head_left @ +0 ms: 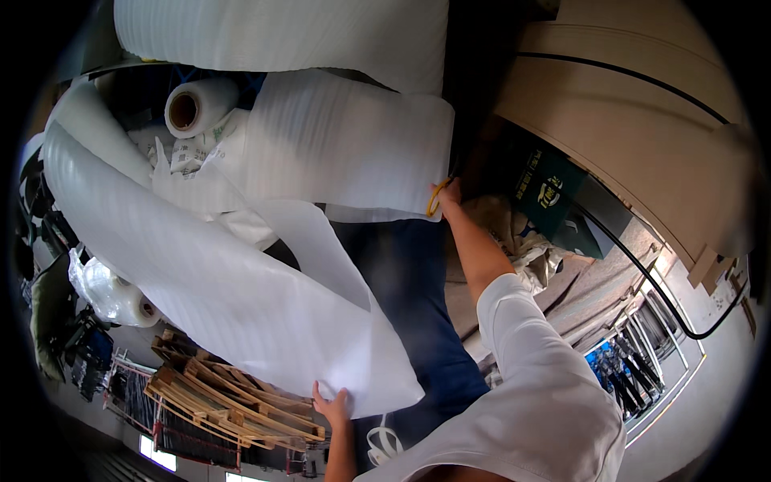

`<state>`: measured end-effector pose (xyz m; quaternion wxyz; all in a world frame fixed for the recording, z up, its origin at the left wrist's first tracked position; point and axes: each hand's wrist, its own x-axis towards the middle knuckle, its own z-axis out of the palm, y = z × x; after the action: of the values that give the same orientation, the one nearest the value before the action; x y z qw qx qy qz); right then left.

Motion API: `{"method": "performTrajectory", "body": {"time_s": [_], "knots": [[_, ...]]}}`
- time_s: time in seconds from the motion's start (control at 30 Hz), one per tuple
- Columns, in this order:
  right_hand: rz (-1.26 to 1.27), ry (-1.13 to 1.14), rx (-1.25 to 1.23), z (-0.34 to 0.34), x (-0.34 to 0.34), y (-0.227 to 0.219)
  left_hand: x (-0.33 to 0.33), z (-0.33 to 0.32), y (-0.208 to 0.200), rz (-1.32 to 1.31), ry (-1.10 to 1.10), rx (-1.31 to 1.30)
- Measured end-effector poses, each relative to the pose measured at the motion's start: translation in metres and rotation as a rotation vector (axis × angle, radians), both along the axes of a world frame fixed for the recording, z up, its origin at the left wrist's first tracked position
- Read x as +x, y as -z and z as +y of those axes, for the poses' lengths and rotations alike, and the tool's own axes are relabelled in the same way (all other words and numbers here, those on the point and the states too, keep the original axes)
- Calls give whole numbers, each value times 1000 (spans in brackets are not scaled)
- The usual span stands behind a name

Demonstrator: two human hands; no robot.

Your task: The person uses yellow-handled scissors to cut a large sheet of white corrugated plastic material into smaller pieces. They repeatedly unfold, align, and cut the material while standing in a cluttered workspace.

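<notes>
A long white foam sheet [241,277] sweeps from the upper left down toward my body, one end folded over itself. My left hand [333,408] grips its near edge, with thumb and finger showing against the white surface. My right hand [451,193] holds scissors [434,199] with yellow handles; their blades are mostly hidden. The scissors are at the right edge of a white foam roll [353,140], near its lower corner. Farther off, a larger white foam roll [281,32] spans the top of the view.
Cardboard boxes [626,96] stand at the right, above a dark green box [550,185]. A smaller film roll [197,108] sits beyond the sheet. Wooden pallets [233,398] and a plastic-wrapped roll [116,293] are at the lower left. A black cable [642,277] curves at right.
</notes>
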<state>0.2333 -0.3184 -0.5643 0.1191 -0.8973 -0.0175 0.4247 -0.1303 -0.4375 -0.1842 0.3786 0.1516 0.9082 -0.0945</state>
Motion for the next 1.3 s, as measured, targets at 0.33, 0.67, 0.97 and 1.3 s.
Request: {"method": "performTrajectory", "body": {"time_s": [0.33,0.67,0.97,1.3], "knots": [[-113,218,683,80,-15,-176,111,173,-61,-229,-267,695],[173,-93,1313,348,2,-506,131,209,-172,-320,78,915],[412,-478,1471,542,-132,-542,133,229,-209,-244,244,1136],[431,-1690,868,306,-161,-639,166,261,-231,-524,703,1074]]}}
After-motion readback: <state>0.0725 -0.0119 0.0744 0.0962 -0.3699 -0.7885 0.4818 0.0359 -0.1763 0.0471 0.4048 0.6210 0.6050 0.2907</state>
